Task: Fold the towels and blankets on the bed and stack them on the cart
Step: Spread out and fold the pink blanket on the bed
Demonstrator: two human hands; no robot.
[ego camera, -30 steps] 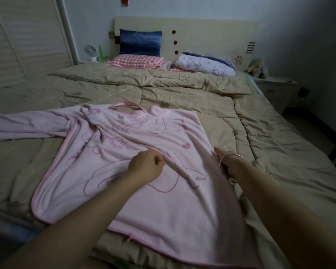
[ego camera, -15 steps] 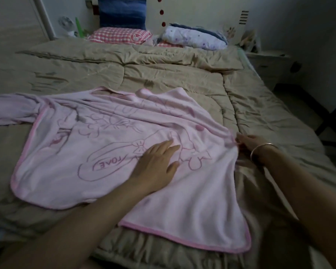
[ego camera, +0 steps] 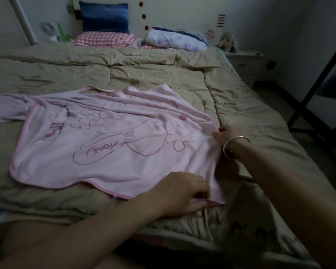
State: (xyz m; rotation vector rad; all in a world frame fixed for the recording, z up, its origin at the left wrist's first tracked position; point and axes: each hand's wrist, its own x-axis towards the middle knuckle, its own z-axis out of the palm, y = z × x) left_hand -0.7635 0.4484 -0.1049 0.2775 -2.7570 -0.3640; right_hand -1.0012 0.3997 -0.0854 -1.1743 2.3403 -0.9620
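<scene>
Since half a sec ago, left hand has slid off the towel's middle to its near corner, fingers curled, pinching the hem w/ thumb. Right hand, bangle on wrist, stays at the edge beyond it, gripping cloth. Pink towel lies spread on the bed's quilt, mostly left of both hands.

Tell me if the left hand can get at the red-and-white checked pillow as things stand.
Probably not: the left hand pinches the near hem of the pink printed towel, and the red-and-white checked pillow lies at the headboard, across the whole tan quilt.
</scene>
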